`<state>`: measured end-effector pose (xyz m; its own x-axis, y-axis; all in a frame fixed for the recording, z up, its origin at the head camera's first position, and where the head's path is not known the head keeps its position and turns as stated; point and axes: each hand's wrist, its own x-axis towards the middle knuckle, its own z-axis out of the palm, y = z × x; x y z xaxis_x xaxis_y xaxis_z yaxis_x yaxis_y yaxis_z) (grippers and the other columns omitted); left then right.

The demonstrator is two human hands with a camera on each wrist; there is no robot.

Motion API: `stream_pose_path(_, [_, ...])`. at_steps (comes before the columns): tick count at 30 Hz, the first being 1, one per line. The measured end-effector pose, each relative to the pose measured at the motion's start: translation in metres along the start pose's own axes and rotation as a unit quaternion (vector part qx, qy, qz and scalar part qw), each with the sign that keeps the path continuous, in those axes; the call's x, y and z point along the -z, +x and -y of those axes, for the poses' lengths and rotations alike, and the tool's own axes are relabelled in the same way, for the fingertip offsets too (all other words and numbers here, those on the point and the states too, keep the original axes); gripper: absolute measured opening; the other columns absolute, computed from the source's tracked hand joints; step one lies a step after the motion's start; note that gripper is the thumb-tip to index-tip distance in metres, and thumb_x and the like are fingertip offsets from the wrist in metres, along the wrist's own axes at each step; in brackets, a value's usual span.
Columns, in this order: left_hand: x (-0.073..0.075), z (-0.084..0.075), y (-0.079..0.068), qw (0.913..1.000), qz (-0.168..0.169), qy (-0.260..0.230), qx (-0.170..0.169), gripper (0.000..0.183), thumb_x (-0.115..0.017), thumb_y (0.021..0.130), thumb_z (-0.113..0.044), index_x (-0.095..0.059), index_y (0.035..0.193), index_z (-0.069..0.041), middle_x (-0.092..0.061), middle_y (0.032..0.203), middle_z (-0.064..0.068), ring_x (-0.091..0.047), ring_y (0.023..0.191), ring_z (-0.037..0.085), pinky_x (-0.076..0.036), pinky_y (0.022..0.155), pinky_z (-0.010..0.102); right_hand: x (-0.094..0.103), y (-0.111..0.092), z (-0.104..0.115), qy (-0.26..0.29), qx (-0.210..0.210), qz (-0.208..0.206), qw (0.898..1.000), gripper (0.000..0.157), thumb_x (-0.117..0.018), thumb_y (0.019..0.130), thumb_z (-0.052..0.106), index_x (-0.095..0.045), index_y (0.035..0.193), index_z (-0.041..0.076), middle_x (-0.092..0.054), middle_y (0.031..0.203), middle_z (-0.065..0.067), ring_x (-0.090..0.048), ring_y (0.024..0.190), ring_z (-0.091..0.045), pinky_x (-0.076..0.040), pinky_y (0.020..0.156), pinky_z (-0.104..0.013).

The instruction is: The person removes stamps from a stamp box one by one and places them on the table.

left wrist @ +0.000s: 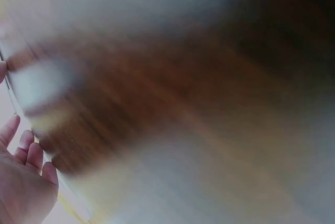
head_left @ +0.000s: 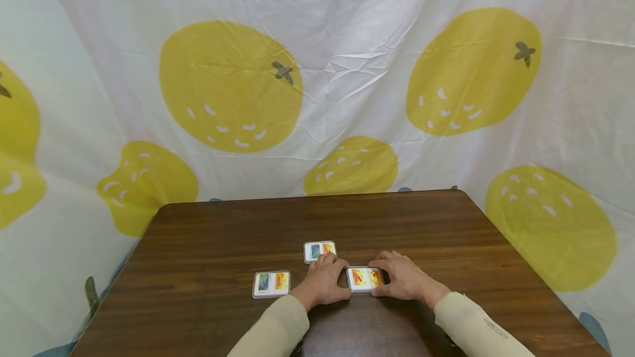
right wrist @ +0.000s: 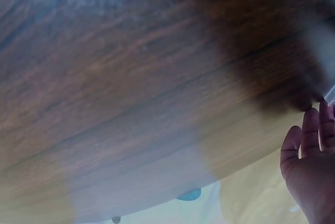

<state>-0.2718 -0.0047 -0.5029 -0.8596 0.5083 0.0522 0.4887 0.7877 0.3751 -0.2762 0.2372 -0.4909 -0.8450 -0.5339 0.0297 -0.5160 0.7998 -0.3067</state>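
A flat card case (head_left: 365, 279) with a clear border and two orange-yellow pictures lies on the brown table between my hands. My left hand (head_left: 322, 281) holds its left end, index finger by the far corner and thumb by the near one. At the right end, my right hand (head_left: 404, 277) grips it the same way with finger and thumb. In the right wrist view, my fingertips (right wrist: 310, 116) meet a clear plastic edge (right wrist: 330, 95). The left wrist view shows my left hand (left wrist: 26, 182) only at the frame's edge, with the case out of sight.
A second card case (head_left: 271, 284), with blue-green and orange pictures, lies left of my left hand. Another similar case (head_left: 316, 250) sits farther back, partly covered by my left fingers. Behind the wooden table (head_left: 223, 236) hangs a white cloth (head_left: 347, 109) printed with yellow fruit.
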Motion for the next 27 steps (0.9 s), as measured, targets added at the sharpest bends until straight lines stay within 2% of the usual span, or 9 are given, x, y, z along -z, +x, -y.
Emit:
stream_pose_path(12, [0.0009,-0.0003,-0.0004,0.9999,0.005,0.005,0.009,0.056,-0.075,0.078,-0.045,-0.062,0.125,-0.016,-0.052,0.12,0.001,-0.045,0.111,0.02,-0.037,0.09,0.039,-0.002,0.0007,-0.0023,0.004,0.006,-0.005,1.0,0.061,-0.079,0.08,0.048,-0.065,0.126,0.01,-0.058,0.116,-0.002,-0.054,0.108,-0.028,-0.041,0.092,-0.056])
stream_pose_path(27, [0.0053,-0.0054,-0.0018,0.9996,0.014,-0.016,0.019,0.062,-0.077,0.079,-0.05,-0.061,0.129,-0.017,-0.05,0.114,-0.002,-0.043,0.104,0.017,-0.035,0.088,0.038,0.0032,-0.0026,-0.0017,0.031,0.004,0.007,0.999,0.062,-0.078,0.082,0.048,-0.063,0.128,0.01,-0.057,0.12,-0.005,-0.054,0.111,-0.031,-0.04,0.093,-0.059])
